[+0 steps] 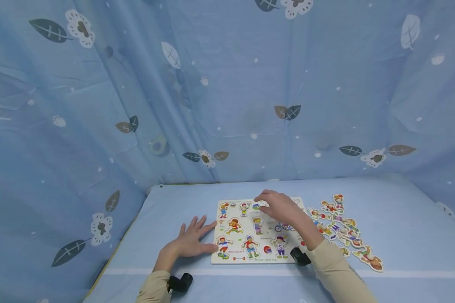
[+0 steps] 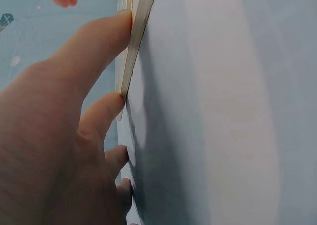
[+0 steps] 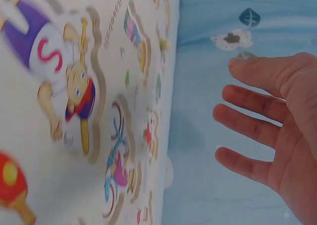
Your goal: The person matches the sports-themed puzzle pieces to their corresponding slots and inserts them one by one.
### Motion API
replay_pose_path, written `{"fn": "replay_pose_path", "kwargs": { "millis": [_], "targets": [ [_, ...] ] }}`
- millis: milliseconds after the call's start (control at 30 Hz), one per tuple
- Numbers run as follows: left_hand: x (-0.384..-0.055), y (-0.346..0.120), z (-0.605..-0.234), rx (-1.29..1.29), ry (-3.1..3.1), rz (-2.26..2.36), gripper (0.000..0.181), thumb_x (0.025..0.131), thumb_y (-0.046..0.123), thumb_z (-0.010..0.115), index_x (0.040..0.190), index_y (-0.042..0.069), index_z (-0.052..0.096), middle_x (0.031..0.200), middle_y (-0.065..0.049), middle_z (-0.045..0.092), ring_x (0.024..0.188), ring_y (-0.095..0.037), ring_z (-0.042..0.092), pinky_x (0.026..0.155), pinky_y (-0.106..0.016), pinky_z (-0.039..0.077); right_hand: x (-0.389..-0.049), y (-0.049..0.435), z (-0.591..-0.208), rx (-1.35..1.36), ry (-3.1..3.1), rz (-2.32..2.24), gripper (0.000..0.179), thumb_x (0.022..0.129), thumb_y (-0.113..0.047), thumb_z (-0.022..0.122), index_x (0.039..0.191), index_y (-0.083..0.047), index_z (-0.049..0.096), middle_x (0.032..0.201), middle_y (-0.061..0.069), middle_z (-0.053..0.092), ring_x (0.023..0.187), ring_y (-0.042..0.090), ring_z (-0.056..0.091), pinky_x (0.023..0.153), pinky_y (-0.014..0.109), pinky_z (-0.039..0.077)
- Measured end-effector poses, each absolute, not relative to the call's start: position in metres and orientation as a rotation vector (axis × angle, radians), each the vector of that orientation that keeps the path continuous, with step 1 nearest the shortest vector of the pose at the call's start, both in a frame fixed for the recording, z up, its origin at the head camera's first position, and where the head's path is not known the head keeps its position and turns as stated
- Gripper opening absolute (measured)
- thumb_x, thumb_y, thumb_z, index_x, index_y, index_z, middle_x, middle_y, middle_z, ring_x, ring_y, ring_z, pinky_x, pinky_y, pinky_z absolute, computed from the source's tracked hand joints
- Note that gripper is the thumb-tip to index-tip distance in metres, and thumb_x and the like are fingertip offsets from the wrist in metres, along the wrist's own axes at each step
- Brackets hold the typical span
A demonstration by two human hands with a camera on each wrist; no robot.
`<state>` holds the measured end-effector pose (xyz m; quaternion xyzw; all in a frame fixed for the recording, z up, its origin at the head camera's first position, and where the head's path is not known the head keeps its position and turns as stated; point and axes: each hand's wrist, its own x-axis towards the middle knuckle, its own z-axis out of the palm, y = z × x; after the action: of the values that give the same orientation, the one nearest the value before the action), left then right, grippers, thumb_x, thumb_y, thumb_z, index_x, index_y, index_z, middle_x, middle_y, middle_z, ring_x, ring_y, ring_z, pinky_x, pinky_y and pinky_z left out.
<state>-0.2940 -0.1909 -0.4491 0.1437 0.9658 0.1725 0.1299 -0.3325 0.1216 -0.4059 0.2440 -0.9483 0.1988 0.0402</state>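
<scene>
A white wooden puzzle board point(image 1: 227, 234) with sports-figure pictures lies flat on the table. My left hand point(image 1: 189, 243) is spread at its left side; in the left wrist view the thumb and index fingertip touch the board's edge point(image 2: 141, 31). Over the upper right part of the board hovers my right hand point(image 1: 282, 207), fingers loosely bent and holding nothing. The right wrist view shows its fingers apart and bare. Below that hand sit a bicycle picture point(image 1: 284, 227) and a baseball batter piece point(image 1: 280, 247). The hand and forearm hide part of the board's right side.
Several loose figure pieces point(image 1: 345, 230) lie in a cluster right of the board, with one piece point(image 1: 369, 258) nearer the front. A light blue cloth point(image 1: 182, 198) covers the table. Blue patterned curtain point(image 1: 250, 84) hangs behind and at both sides.
</scene>
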Motion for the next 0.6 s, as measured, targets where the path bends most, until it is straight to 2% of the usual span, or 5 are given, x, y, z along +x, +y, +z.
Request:
{"fn": "replay_pose_path", "kwargs": {
  "millis": [600],
  "targets": [
    [-0.295, -0.193, -0.449, 0.435, 2.791, 0.512, 0.084, 0.082, 0.066, 0.065, 0.153, 0.029, 0.039, 0.164, -0.013, 0.020, 0.152, -0.040, 0.004, 0.116, -0.068, 0.001, -0.335, 0.175, -0.420, 0.587, -2.878, 0.737, 0.034, 0.096, -0.016, 0.065, 0.129, -0.007, 0.065, 0.128, 0.014, 0.061, 0.119, 0.037, 0.058, 0.098, 0.055, 0.048]
  ]
}}
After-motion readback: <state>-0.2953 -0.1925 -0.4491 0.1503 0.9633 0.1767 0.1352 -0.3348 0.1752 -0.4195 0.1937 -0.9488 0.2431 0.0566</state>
